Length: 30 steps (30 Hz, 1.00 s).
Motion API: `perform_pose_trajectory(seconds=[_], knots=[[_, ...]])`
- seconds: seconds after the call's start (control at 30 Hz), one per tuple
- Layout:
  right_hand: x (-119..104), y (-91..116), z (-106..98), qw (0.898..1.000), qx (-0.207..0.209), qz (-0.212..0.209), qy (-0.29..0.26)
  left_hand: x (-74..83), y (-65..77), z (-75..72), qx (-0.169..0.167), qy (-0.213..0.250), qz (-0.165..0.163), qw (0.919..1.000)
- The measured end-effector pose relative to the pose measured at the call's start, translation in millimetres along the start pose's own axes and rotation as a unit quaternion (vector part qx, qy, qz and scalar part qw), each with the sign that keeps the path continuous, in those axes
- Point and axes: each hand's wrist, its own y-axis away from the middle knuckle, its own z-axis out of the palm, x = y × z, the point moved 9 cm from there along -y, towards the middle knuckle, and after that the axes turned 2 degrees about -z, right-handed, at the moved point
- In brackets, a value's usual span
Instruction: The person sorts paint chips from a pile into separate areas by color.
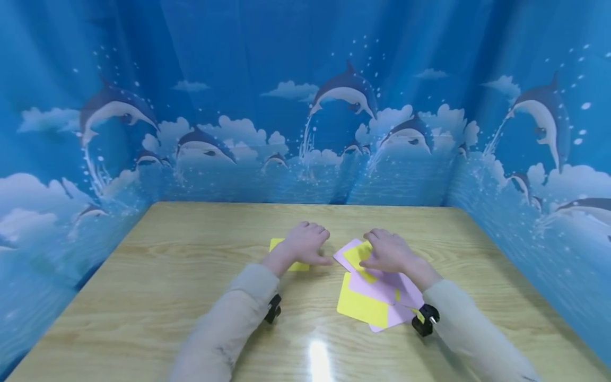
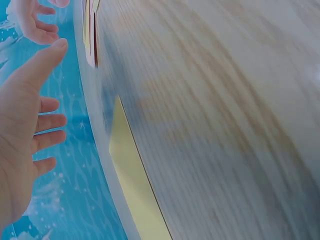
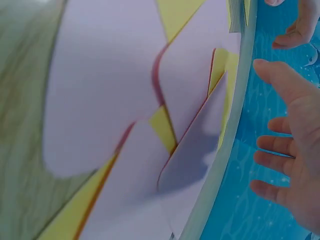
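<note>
My left hand (image 1: pixel 303 245) hovers over a flat yellow card (image 1: pixel 298 267), its fingers relaxed and holding nothing. In the left wrist view a gap shows between that hand and the yellow card (image 2: pixel 134 180) on the tabletop. To the right, a loose pile of overlapping pink and yellow cards lies spread out, with a large yellow card (image 1: pixel 360 301) and a pink card (image 1: pixel 372 286) in it. Above the pile's far part is my right hand (image 1: pixel 389 251), fingers loosely extended, also without anything in it. Its shadow falls on a pink card (image 3: pixel 195 145) in the right wrist view.
The cards rest on a wood-grain table (image 1: pixel 200 286). A blue curtain (image 1: pixel 267 106) printed with dolphins and clouds encloses the back and both sides. Black wrist devices (image 1: pixel 273 309) sit on both forearms, the right one close to the pile's near edge.
</note>
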Motion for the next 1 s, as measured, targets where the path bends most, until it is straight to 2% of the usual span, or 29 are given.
perform_pose_trajectory(seconds=[0.27, 0.47, 1.0], knots=[[19.2, 20.7, 0.0, 1.0, 0.006, 0.012, 0.004, 24.6, -13.8, -3.5, 0.01, -0.011, 0.021, 0.9997], [29.9, 35.7, 3.7, 1.0, 0.01, 0.012, 0.016, 41.6, -23.7, -2.3, -0.013, -0.006, 0.03, 0.9994], [46.4, 57.8, 24.3, 0.999, -0.034, 0.02, -0.018, 89.3, -45.9, 2.8, -0.04, -0.014, 0.074, 0.9963]])
